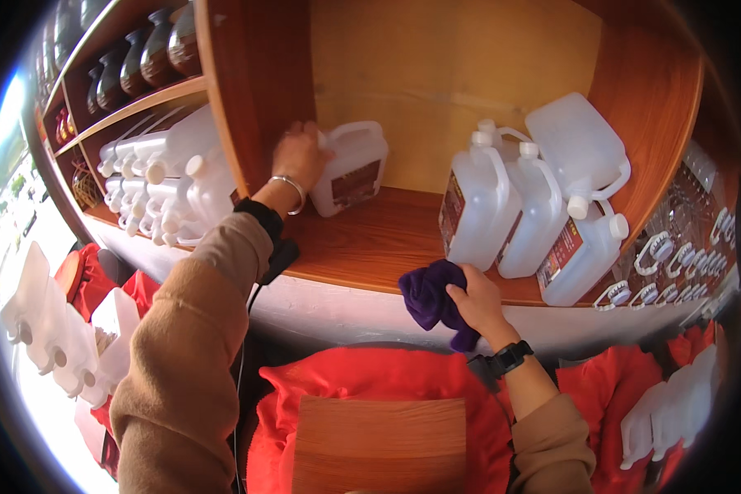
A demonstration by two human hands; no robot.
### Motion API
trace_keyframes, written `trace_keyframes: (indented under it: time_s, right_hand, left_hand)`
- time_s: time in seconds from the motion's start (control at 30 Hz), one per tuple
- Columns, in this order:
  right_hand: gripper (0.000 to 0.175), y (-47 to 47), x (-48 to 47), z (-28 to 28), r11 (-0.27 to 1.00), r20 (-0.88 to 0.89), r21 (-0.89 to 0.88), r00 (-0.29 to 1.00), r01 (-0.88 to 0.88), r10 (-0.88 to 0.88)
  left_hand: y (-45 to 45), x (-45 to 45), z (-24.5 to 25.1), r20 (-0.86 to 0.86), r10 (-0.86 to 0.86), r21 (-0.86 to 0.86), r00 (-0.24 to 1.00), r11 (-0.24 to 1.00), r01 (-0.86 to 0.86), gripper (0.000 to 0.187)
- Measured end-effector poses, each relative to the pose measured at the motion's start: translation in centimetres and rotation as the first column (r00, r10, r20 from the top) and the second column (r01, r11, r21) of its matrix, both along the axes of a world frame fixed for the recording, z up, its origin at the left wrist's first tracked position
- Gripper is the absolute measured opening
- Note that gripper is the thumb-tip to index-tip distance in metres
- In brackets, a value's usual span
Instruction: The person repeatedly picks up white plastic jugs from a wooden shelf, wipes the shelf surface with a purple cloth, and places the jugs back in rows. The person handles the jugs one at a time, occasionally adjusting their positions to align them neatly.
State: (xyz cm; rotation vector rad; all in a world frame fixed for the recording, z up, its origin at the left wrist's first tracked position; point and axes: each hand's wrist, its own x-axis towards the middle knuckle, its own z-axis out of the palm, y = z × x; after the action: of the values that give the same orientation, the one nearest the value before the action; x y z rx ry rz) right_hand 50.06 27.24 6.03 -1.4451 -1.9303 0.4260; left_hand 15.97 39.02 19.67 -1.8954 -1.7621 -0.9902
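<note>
My left hand (297,155), with a silver bangle at the wrist, reaches into a wooden shelf compartment (358,244). Its fingers are closed about the neck and cap of a translucent white plastic jug (353,157), which stands slightly tilted and bears a dark red label. The fingertips are blurred and partly hidden. In my right hand (480,302) is a bunched purple cloth (431,291), held at the shelf's front edge. Just beyond that hand stands a capped plastic jug (478,210), with a second jug (534,216) beside it.
Farther right, one jug (577,139) lies tipped over a leaning jug (583,253). Stacked jugs (160,185) and dark ceramic bottles (154,55) fill the left shelves. Clear handled bottles (661,247) lie at right. Below are a wooden board (380,444) and red fabric (358,370).
</note>
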Motion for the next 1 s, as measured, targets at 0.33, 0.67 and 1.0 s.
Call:
trace_keyframes:
  time_s: [0.33,0.67,1.0]
  right_hand:
    - [0.038,0.5,0.3,-1.4,0.999,0.052,0.011,0.997,0.052,-0.053]
    - [0.039,0.6,0.5,-1.8,0.995,0.047,0.081,0.997,0.063,-0.067]
    - [0.039,0.9,0.8,-2.5,0.990,-0.019,0.136,1.000,0.024,-0.022]
  left_hand:
    - [9.3,-1.0,-2.0,-0.156,0.045,0.019,0.987,0.999,-0.043,0.052]
    - [5.4,7.4,-2.8,-0.058,-0.228,0.224,0.972,0.946,0.235,0.070]
    - [2.1,21.0,1.0,-0.327,-0.661,-0.118,0.676,0.738,0.664,0.078]
